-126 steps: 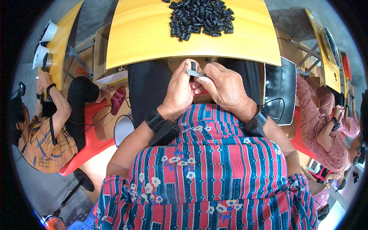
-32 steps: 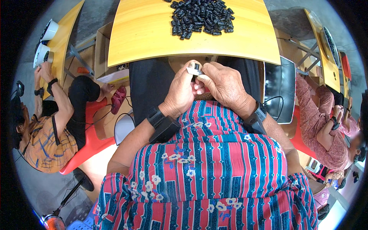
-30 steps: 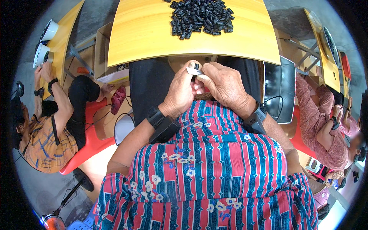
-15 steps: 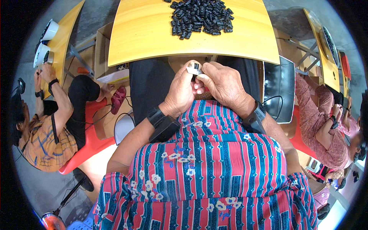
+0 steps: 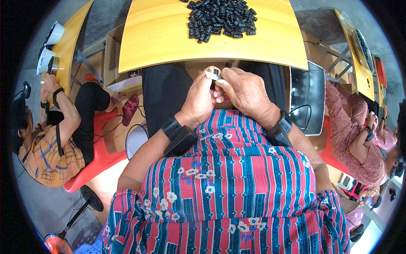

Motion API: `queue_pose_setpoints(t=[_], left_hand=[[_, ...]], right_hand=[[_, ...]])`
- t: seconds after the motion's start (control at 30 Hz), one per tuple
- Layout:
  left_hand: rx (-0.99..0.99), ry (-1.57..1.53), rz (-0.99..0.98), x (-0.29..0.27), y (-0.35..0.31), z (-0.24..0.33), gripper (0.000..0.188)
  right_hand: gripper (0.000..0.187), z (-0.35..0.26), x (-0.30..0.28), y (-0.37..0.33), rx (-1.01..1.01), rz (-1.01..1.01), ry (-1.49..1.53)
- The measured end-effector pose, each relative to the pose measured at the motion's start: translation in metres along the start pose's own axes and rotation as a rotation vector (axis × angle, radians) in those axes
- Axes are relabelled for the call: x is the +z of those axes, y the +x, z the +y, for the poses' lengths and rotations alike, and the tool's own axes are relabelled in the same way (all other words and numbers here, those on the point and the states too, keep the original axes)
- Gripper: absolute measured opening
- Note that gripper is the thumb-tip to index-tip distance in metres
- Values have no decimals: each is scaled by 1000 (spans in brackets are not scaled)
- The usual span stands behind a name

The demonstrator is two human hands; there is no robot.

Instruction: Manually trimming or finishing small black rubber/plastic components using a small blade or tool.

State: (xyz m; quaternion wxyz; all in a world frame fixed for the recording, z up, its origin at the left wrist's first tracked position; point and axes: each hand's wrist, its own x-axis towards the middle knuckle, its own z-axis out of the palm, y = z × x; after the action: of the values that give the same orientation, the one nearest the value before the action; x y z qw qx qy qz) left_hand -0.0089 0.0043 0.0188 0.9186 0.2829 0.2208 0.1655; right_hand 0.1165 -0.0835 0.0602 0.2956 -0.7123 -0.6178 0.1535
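- Lower middle of the frame, nearest: the person's red and teal patterned shirt.
- Just above it, dark bands sit on both wrists, the left one and the right one.
- Centre, a little above the middle: the left hand has its thumb and curled fingers clamped on a small black piece, which stands up between them below the table's near edge.
- Touching it from the right, the right hand has thumb and forefinger pinched together on the end of a thin pale strip. The strip lies across the black piece; it may be a blade, but it is too small here to be sure.
- Behind the hands, black trousers show on either side.
- Right of centre: an open black-lined box, near the right leg.
- Top middle: a yellow table bearing a heap of black pieces, well apart from both hands.
- Left side of the frame: a co-worker in an orange plaid shirt on a red chair, with white tubs at upper left.
- Right side: another co-worker in reddish patterned clothes.
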Motion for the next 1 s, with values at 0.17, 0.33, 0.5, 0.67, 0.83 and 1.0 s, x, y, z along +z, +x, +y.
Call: queue_pose_setpoints(t=[0.17, 0.33, 0.5, 0.67, 0.83, 1.0], left_hand=[[-2, -28, -12, 9, -1, 6, 26], [68, 7, -90, -3, 1, 3, 26], [113, 65, -2, -2, 1, 5, 27], [151, 33, -4, 1, 1, 3, 26], [144, 75, 107, 7, 2, 5, 28], [137, 34, 79, 1, 3, 5, 27]], right_hand=[[18, 14, 11, -6, 224, 218, 538], [20, 6, 4, -5, 144, 241, 636], [37, 8, 12, -2, -94, 265, 387], [43, 1, 8, -3, -102, 224, 168], [46, 5, 7, -3, -126, 206, 86], [43, 4, 4, -3, -197, 182, 95]])
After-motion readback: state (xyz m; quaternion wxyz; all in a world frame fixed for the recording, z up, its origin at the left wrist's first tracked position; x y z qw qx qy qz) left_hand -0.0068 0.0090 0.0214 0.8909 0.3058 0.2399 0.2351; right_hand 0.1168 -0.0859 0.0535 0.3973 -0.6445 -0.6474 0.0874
